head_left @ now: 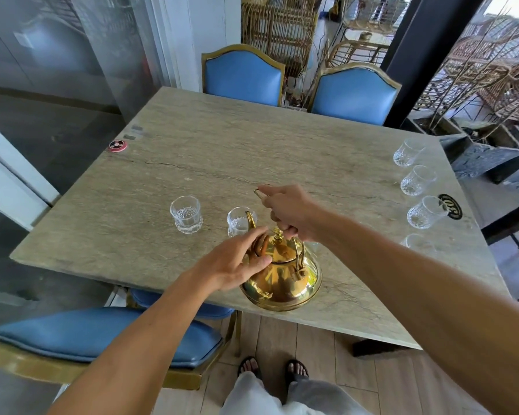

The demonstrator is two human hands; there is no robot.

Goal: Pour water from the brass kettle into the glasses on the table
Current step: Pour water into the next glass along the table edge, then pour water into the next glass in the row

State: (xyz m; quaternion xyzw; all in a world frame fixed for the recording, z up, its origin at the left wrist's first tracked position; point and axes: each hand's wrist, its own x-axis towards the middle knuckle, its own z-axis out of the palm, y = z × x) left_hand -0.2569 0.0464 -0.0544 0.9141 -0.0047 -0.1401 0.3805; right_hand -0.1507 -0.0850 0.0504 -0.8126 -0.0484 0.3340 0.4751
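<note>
The brass kettle point(282, 280) stands at the near edge of the stone table point(222, 151). My right hand point(291, 212) is closed around the kettle's upright handle above the lid knob. My left hand point(237, 263) rests with fingers spread against the kettle's lid and left shoulder. The spout points toward a clear glass point(237, 221) just behind the kettle. A second glass point(186, 214) stands to its left. Several more glasses line the table's right edge, the farthest glass point(408, 151) at the back and the nearest glass point(417, 244) partly hidden by my right forearm.
Two blue chairs point(243, 74) stand at the far side and another blue chair point(102, 333) is tucked in at the near left. A small red disc point(118, 144) lies at the table's left edge. A black round coaster point(450, 206) sits by the right-hand glasses.
</note>
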